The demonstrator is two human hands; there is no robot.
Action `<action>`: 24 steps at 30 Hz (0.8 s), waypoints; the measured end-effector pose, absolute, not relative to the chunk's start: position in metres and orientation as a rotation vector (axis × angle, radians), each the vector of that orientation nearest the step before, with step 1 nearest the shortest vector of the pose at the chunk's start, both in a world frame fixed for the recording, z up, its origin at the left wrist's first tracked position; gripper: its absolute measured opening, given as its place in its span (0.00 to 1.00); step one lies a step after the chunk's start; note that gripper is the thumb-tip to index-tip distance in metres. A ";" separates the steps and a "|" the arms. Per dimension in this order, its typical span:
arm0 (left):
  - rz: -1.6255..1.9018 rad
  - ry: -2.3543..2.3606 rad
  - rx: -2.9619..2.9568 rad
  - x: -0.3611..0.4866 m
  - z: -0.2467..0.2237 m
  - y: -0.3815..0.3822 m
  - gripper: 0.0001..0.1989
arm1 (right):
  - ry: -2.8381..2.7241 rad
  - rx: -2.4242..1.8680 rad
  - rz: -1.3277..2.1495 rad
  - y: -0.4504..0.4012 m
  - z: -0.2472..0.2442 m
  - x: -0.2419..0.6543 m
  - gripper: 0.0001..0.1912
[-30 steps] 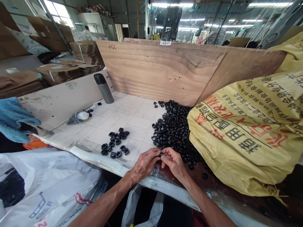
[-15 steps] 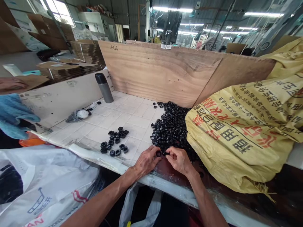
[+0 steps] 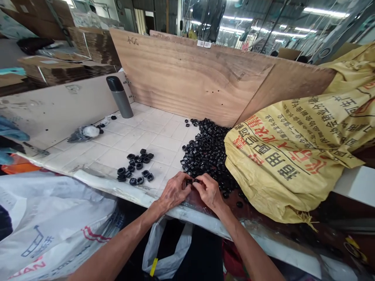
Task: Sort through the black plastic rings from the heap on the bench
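Note:
At the front edge of the table, my left hand (image 3: 176, 190) pinches a small black plastic ring-like part (image 3: 189, 182) between thumb and fingers. Close against it, my right hand (image 3: 208, 192) has its fingertips pressed together on another small black piece, mostly hidden by the fingers. The two pieces meet or nearly meet; I cannot tell if they touch. Just beyond both hands lies a large heap of similar black parts (image 3: 205, 150). Left of my left hand, a loose group of black ring-like parts (image 3: 139, 160) is spread on the pale tabletop (image 3: 159, 136).
A yellow woven sack (image 3: 281, 156) leans over the heap's right side. Wooden boards (image 3: 181, 74) wall the back. A grey flask (image 3: 121, 99) stands at the back left, near a clear bag of small dark bits (image 3: 82, 134). White sacks (image 3: 49, 218) hang below the front edge.
My hands have drawn closer together, the right one bringing its black piece up to the part in the left. The whole view has shifted a little; the person at far left is now mostly out of view.

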State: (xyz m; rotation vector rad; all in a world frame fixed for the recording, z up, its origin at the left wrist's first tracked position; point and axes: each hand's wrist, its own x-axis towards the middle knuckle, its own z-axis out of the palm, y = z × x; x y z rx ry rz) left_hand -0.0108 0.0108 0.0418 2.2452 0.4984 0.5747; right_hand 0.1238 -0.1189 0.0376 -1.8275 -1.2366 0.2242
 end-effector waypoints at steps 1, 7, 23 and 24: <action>0.566 0.547 2.199 -0.013 0.045 0.011 0.10 | -1.115 -1.785 0.318 -0.119 0.039 0.123 0.08; 0.583 0.569 1.968 -0.026 0.043 0.011 0.11 | -0.723 -1.594 0.682 -0.136 0.047 0.113 0.14; 0.512 0.445 1.774 -0.025 0.030 0.013 0.15 | -0.620 -1.313 0.936 -0.139 0.059 0.060 0.12; 0.503 0.436 1.731 -0.025 0.031 0.012 0.15 | -0.602 -1.318 0.897 -0.136 0.061 0.067 0.12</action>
